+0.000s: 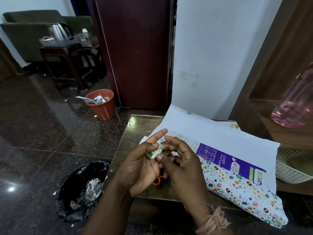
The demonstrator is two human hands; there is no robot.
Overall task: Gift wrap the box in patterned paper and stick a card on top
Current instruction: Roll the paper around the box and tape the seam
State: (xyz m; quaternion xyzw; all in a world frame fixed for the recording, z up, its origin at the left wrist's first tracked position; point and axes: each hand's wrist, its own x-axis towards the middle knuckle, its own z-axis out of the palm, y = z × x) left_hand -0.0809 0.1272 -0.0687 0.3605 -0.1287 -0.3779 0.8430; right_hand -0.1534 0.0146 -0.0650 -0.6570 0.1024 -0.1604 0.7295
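Left hand (140, 165) pinches tape roll (155, 150), thumb on rim, index finger straight. Right hand (179, 160) fingers curled, tips at roll's edge. Box (232, 160), purple, lies on table (133, 129), half covered by patterned paper (237, 187); white underside folded up behind.

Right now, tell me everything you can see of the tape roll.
The tape roll is a small ring of clear, glossy tape with a green and yellow core label. The left hand holds it above the table, thumb on its rim, tilted with its edge toward the camera. The right hand has its fingertips at the roll's lower side, seemingly picking at the tape end.
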